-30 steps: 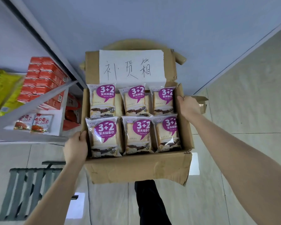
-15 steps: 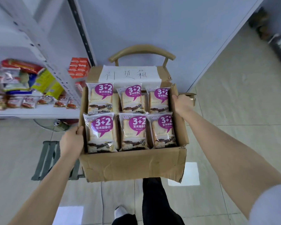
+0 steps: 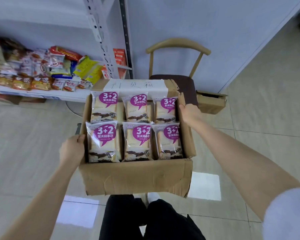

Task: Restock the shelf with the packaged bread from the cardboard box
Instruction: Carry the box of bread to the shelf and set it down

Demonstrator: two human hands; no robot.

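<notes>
Bread packs (image 3: pixel 102 141) marked "3+2" in cardboard box (image 3: pixel 137 177)

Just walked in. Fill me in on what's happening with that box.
A person is carrying an open cardboard box with both hands: the left hand grips its left wall, the right hand its right wall. Six bread packets lie in it in two rows of three. The snack shelf is off to the left; a chair stands behind the box.

Open cardboard box (image 3: pixel 137 177), six purple-labelled bread packets (image 3: pixel 137 125) in two rows
</notes>
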